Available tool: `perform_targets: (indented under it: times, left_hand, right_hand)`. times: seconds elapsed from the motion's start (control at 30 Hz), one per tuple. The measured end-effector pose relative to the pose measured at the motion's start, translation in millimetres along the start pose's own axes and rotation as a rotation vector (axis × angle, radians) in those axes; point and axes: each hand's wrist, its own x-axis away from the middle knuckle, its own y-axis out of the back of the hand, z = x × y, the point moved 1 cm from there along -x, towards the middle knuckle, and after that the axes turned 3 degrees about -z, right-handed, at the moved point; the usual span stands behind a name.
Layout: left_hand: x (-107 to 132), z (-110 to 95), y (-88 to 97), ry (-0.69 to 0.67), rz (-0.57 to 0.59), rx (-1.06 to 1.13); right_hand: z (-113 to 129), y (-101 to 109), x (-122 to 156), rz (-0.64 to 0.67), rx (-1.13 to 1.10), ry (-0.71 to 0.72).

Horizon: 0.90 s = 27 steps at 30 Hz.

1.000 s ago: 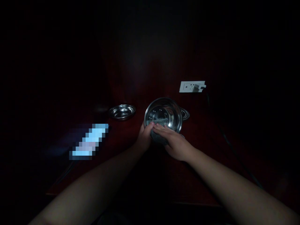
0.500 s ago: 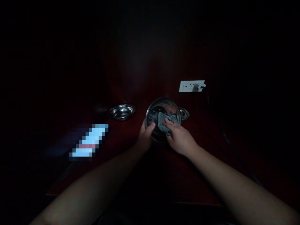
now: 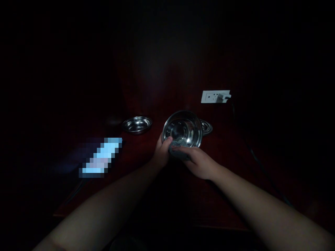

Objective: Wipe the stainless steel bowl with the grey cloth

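A shiny steel bowl [image 3: 183, 127] is tilted toward me over a dark red table [image 3: 157, 87]. My left hand [image 3: 161, 153] grips its near left rim, thumb over the edge. My right hand [image 3: 199, 161] presses a grey cloth [image 3: 178, 143] against the bowl's near rim, its fingers closed on the cloth. Much of the cloth is hidden under my fingers. The room is very dim.
A second steel bowl [image 3: 137, 124] sits on the table to the left. The edge of another steel dish [image 3: 207, 127] shows behind the held bowl. A white power strip [image 3: 215, 96] with a plug and dark cable lies at the right. A blurred bright object [image 3: 101, 157] lies at the left.
My right hand has drawn the cloth from inside the bowl back to its near rim. The left hand has kept its hold on the bowl.
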Motion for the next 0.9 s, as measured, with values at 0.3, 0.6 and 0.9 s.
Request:
perform_targets:
  times: [0.3, 0.6, 0.9]
  left_hand:
    - [0, 2, -1.0, 0.026, -0.019, -0.030]
    - [-2, 5, 2.5, -0.054, 0.159, -0.045]
    - [-5, 4, 2.8, 0.126, 0.077, 0.075]
  right_hand:
    - [-3, 6, -3, 0.019, 0.261, -0.155]
    - [-6, 10, -6, 0.019, 0.420, -0.294]
    - [-16, 1, -2, -0.100, 0.343, -0.164]
